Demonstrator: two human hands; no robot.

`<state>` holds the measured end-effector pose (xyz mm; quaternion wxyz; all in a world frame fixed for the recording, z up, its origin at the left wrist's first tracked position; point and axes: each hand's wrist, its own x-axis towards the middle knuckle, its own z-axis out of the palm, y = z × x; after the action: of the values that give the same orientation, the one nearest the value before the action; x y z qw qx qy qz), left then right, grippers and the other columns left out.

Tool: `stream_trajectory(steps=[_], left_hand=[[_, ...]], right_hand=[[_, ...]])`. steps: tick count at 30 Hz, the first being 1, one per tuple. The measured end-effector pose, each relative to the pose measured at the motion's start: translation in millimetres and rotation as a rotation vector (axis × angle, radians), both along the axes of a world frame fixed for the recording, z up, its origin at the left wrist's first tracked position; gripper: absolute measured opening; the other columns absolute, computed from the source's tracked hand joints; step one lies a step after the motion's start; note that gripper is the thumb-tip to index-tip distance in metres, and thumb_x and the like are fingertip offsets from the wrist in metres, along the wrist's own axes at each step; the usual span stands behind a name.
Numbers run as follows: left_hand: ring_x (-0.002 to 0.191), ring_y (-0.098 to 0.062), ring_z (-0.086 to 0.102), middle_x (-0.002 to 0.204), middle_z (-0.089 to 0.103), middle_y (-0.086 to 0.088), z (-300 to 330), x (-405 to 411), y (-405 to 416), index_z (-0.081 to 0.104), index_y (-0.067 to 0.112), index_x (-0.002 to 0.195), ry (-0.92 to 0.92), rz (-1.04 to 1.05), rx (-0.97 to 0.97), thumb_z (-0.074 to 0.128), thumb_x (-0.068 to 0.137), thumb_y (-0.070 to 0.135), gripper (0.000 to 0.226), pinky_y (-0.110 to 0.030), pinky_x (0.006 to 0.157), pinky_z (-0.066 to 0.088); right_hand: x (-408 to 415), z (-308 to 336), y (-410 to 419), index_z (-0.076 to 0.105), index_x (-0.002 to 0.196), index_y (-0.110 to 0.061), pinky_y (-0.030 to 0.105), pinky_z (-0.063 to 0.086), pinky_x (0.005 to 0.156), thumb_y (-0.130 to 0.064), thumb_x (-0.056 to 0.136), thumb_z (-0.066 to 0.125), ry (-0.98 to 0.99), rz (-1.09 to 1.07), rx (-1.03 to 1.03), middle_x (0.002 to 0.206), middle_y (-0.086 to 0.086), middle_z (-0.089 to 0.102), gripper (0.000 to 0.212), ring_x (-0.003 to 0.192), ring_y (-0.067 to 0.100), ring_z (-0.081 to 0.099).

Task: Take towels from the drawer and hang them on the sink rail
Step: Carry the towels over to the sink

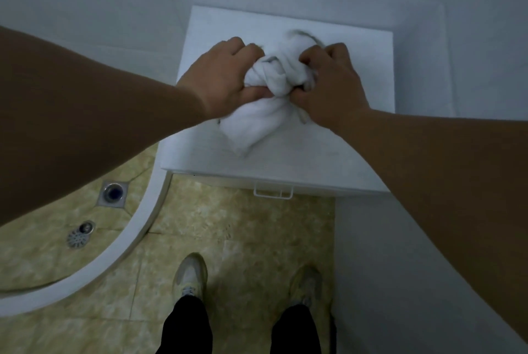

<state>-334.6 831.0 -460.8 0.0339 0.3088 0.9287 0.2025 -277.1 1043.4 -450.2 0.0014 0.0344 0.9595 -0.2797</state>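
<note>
A crumpled white towel [265, 102] is bunched between both hands above the flat top of a white drawer unit [343, 131]. My left hand [220, 76] grips the towel's left side with fingers curled into the cloth. My right hand [331, 82] clenches its right side. A loose end of the towel hangs down toward the unit's front. The unit's front face shows a white wire handle [273, 192]; the drawer looks closed. No sink rail is in view.
White tiled walls stand behind and to the right of the unit. A curved white shower curb [137, 228] runs at the left, enclosing a floor drain [113, 192] and a round strainer [78, 235]. My two shoes [190, 276] stand on beige floor tiles.
</note>
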Motion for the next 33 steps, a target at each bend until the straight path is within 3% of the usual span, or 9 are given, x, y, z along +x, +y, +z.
stream_trajectory(steps=[9,12,19,24,29,33], left_hand=[[0.105,-0.03,0.056,0.111,0.058,-0.007,124.5,1.7,-17.8,0.054,0.02,0.125,0.014,-0.065,0.037,0.052,0.064,0.079,0.085,-0.043,0.086,0.048],[0.102,-0.025,0.056,0.107,0.058,-0.003,164.9,7.8,-27.3,0.055,0.023,0.123,0.032,-0.081,0.062,0.055,0.064,0.077,0.08,-0.034,0.082,0.044],[0.093,-0.029,0.06,0.101,0.06,-0.007,249.6,36.0,-47.5,0.059,0.016,0.117,0.117,-0.24,0.063,0.055,0.066,0.064,0.071,-0.03,0.075,0.041],[0.093,-0.03,0.06,0.102,0.06,-0.008,306.3,67.7,-46.3,0.059,0.016,0.119,0.163,-0.34,0.032,0.055,0.066,0.064,0.072,-0.036,0.076,0.046],[0.095,-0.03,0.059,0.101,0.06,-0.008,359.5,116.2,-19.7,0.059,0.017,0.119,0.13,-0.416,0.017,0.056,0.067,0.063,0.07,-0.033,0.076,0.043],[0.087,-0.034,0.061,0.095,0.061,-0.011,388.0,153.2,12.5,0.062,0.013,0.115,0.202,-0.501,0.037,0.06,0.07,0.058,0.063,-0.038,0.071,0.049]], right_hand=[[18.8,121.3,-17.2,0.059,0.119,-0.022,0.023,0.037,0.075,-0.032,0.077,0.076,0.062,-0.052,-0.022,0.122,0.003,0.042,0.047,0.088,0.016,0.049],[31.5,163.1,-28.7,0.061,0.118,-0.02,0.022,0.035,0.073,-0.029,0.076,0.076,0.104,-0.085,-0.025,0.123,0.003,0.043,0.046,0.086,0.015,0.048],[84.5,245.9,-58.3,0.061,0.115,-0.02,0.027,0.044,0.073,-0.027,0.075,0.076,0.131,-0.16,-0.056,0.123,0.003,0.043,0.043,0.086,0.018,0.053],[135.2,295.2,-63.8,0.06,0.117,-0.021,0.015,0.034,0.062,-0.027,0.076,0.075,0.132,-0.23,-0.067,0.125,0.0,0.041,0.043,0.084,0.013,0.049],[192.8,350.4,-49.1,0.061,0.118,-0.019,0.023,0.042,0.076,-0.026,0.076,0.077,0.096,-0.301,-0.076,0.127,0.004,0.042,0.046,0.088,0.015,0.052],[234.9,372.8,-20.5,0.061,0.117,-0.018,0.026,0.043,0.075,-0.026,0.074,0.076,0.117,-0.325,-0.052,0.125,0.005,0.042,0.046,0.086,0.019,0.055]])
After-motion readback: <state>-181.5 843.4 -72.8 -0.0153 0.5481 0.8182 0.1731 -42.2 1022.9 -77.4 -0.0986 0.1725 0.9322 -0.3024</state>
